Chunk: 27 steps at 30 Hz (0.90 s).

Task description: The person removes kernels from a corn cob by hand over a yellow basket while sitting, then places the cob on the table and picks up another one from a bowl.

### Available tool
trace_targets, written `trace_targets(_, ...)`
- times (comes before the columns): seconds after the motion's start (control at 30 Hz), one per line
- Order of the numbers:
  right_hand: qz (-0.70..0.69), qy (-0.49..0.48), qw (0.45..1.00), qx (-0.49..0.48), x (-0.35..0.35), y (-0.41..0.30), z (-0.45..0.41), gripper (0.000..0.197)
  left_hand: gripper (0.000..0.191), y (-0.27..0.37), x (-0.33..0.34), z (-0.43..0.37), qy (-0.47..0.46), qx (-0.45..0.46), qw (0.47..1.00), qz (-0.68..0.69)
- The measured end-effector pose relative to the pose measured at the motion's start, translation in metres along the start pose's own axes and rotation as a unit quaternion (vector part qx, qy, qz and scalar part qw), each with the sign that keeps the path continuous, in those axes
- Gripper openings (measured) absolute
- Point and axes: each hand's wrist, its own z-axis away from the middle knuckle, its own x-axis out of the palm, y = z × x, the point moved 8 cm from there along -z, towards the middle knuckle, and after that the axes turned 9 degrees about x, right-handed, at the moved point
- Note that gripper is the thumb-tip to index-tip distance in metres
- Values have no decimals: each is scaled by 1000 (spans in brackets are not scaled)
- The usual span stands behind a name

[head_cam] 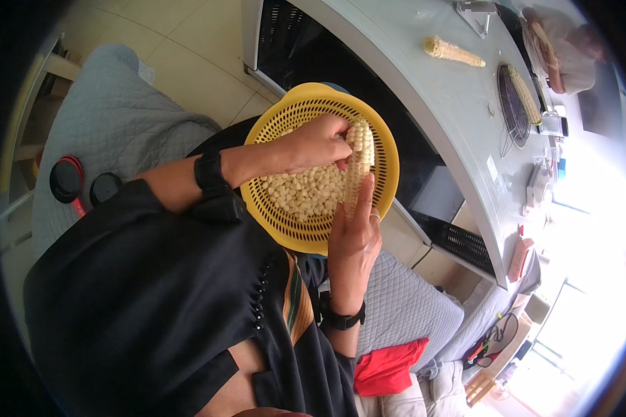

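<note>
A pale corn cob (357, 177) stands lengthwise over a yellow plastic colander (391, 156), with kernels at its upper end and along one side and stripped rows lower down. My left hand (321, 142) has its curled fingers pressed against the kernels near the upper end. Around the lower end, my right hand (356, 229) grips the cob, thumb and fingers along its sides; it wears a ring. Loose corn kernels (305, 193) cover much of the colander's bottom, partly hidden by my left forearm. Both wrists bear black bands.
On the grey-white table (422, 83) at the right lie a stripped cob (454, 51) and an unstripped cob (524, 96) beside a dark oval mesh rack (511, 109). Another person (558, 52) holds a cob beyond. A red cloth (388, 367) lies on the quilted seat (407, 307) below.
</note>
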Motion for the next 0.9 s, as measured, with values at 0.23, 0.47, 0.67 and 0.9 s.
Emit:
trace_targets(0.23, 5, 0, 1000, -9, -1, -2, 0, 66, 21, -5, 2, -2, -10, -20, 993, 112)
trace_targets(0.47, -129, -30, 991, -22, 0, 8, -3, 59, 22, -17, -2, -3, -29, -56, 985, 163)
trace_targets(0.67, -150, -54, 985, 70, 5, 18, -3, 61, 22, 4, 3, 2, -18, -34, 988, 149)
trace_targets(0.9, -137, -21, 988, 75, 1, 20, -3, 59, 20, -1, -2, 2, -132, 214, 946, -204)
